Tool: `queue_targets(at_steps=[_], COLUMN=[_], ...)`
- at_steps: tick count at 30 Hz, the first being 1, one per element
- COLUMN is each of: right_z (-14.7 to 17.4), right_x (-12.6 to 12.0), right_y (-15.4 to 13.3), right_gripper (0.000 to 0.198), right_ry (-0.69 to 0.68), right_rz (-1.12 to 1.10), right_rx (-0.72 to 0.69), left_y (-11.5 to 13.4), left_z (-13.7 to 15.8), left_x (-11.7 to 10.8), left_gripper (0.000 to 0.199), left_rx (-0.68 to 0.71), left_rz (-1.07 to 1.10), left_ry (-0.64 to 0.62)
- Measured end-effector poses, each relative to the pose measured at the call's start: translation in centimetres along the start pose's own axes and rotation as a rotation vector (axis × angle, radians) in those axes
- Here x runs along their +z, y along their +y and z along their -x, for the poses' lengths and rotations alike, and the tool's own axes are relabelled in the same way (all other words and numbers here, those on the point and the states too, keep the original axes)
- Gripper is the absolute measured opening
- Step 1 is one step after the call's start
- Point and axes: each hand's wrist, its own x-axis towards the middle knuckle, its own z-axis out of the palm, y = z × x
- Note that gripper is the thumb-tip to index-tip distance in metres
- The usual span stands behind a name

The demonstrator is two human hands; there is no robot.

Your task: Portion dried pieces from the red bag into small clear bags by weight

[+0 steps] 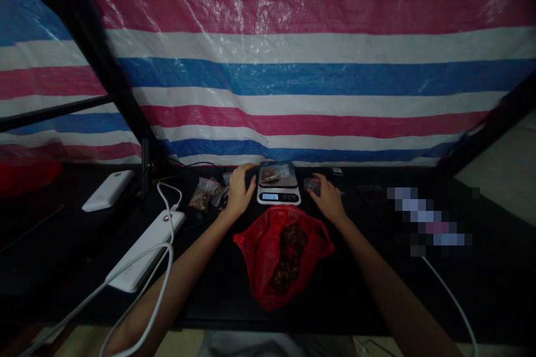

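Scale (278, 189) with sachet (274, 173) between both hands; left hand (240, 189) flat, empty, beside it; right hand (329, 199) loosely curled, fingertips on a small bag (312, 184).

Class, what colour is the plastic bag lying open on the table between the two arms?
Red; the plastic bag shows in the head view.
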Motion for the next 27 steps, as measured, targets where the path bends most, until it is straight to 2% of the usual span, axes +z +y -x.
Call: queue_targets(at_steps=[3,6,12,27], right_z=[0.1,0.2,0.3,0.4], right_x=[0.0,0.1,0.0,-0.3], right_y=[0.0,0.0,-0.2,-0.9], right_gripper=[0.046,0.048,0.044,0.042], right_ry=[-0.007,0.006,0.002,-0.077], right_rz=[0.064,0.142,0.187,0.106], right_rx=[-0.001,-0.009,-0.027,-0.104], left_y=[0.3,0.6,0.3,0.7], left_z=[1.6,2.0,1.9,2.1], left_x=[-0.6,-0.4,-0.4,-0.7], left_gripper=[0.021,0.017,0.02,0.021], left_rx=[-0.048,-0.063,0.059,0.146], left_rz=[0.037,0.067,0.013,-0.024], left_ry=[0.093,0.124,-0.064,-0.197])
